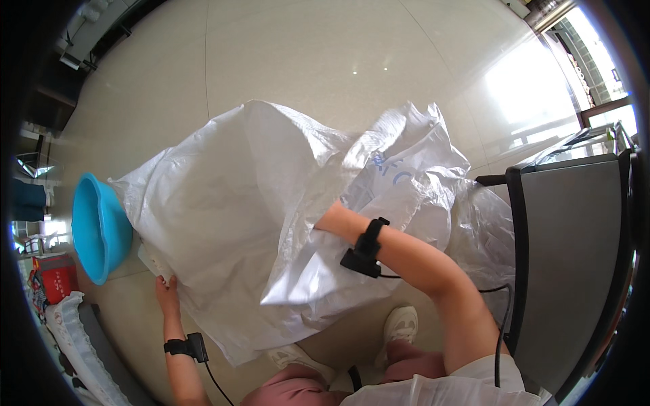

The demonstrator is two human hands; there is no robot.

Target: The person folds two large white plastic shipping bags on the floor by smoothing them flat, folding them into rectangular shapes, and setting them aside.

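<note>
A large white woven plastic sack [218,203] lies spread and crumpled over the floor in front of me. My left hand [166,290] is at its lower left edge, thumb and fingers closed on a pale, flat piece [154,260] that looks like plastic. The sack partly covers that piece, so its full shape is unclear. My right forearm [350,223] reaches in under a fold of the sack, which hides the right hand and anything in it. Blue printing [388,167] shows on the sack near that arm.
A blue plastic basin [104,228] stands tilted-looking at the left, beside the sack's corner. On my right is a dark-framed grey panel [569,243], close to the sack. A red bag [55,279] and a white cloth with a frilled edge [84,350] are at lower left.
</note>
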